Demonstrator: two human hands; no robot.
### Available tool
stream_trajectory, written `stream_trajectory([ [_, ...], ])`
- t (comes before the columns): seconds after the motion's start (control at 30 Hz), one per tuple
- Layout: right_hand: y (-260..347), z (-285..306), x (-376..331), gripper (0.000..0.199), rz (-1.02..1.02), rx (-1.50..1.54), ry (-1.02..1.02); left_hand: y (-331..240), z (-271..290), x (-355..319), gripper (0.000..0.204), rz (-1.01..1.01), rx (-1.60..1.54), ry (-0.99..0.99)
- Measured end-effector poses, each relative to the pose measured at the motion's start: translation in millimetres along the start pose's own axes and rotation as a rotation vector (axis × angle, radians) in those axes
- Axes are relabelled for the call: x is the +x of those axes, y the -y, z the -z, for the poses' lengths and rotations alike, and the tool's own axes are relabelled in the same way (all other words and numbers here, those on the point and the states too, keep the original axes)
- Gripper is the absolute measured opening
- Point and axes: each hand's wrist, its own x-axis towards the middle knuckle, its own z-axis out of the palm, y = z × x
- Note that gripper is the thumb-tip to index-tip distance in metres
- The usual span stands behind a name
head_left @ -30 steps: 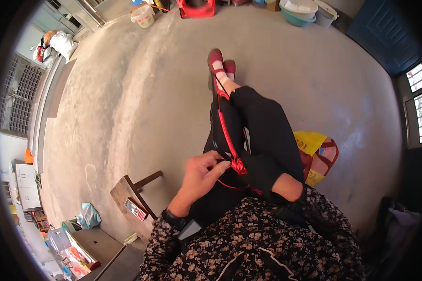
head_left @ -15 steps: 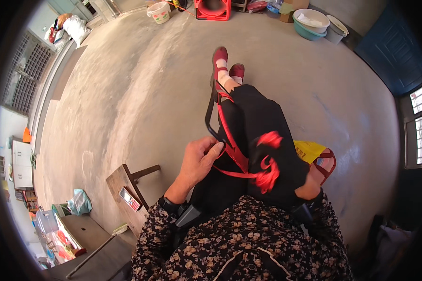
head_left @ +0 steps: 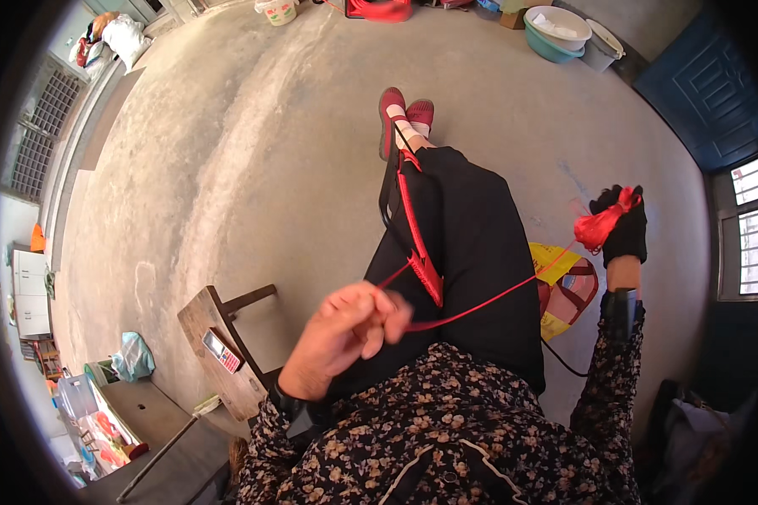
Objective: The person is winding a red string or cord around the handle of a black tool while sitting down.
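Note:
Across my legs lies a thin black curved strip (head_left: 384, 198), with a red woven band (head_left: 414, 231) along it. My left hand (head_left: 345, 328) is bare and slightly blurred above my lap, its fingers closed around a red cord (head_left: 488, 296). One stretch of cord runs from the band to this hand; another slants up to the right. Out to that side, my right hand (head_left: 625, 231), in a black glove, grips a loose bundle of red cord (head_left: 602, 225). The band's near end rests between my thighs.
A mobile phone (head_left: 221, 350) lies on a wooden bench (head_left: 198, 316) to my left. Beside my right leg is a yellow and red bag (head_left: 568, 290). Basins (head_left: 556, 42) and a bucket (head_left: 602, 52) stand far right, near a blue door (head_left: 703, 88).
My right hand has swung outward and up with the red bundle, drawing the cord long. My left hand has left the black strip and moved nearer, now on the cord.

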Motion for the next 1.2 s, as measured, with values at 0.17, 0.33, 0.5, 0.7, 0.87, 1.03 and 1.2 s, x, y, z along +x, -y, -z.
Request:
stream_trajectory([
  [0.17,-37.9,-146.2,-36.9,0.052,0.126,-0.980,-0.111,-19.7,-8.0,40.2,0.029,-0.352,0.279,-0.243],
  [0.33,-111.2,-219.8,-53.8,0.038,0.259,-1.422,0.403,15.1,18.4,69.3,0.037,-0.182,0.474,-0.265],
  [0.5,-150.7,-210.1,-77.5,0.053,-0.245,-0.831,0.406,31.5,38.9,74.2,0.034,-0.160,0.465,-0.247],
  [0.7,-100.0,-232.3,-87.7,0.048,0.078,-0.846,0.376,-11.0,37.1,42.6,0.031,-0.120,0.023,-0.489],
  [0.87,-109.2,-249.0,-100.1,0.042,0.589,-1.332,0.647,-60.8,-37.0,-13.9,0.024,-0.549,-0.046,-0.462],
  [1.03,-127.9,-255.0,-106.0,0.028,0.497,-1.272,1.151,-119.2,-47.5,-74.9,0.020,-0.742,0.137,0.347],
  [1.2,-88.4,-228.7,-129.2,0.017,-0.231,-1.030,1.228,-107.7,-8.6,-97.2,0.020,-0.941,0.115,-0.385],
])
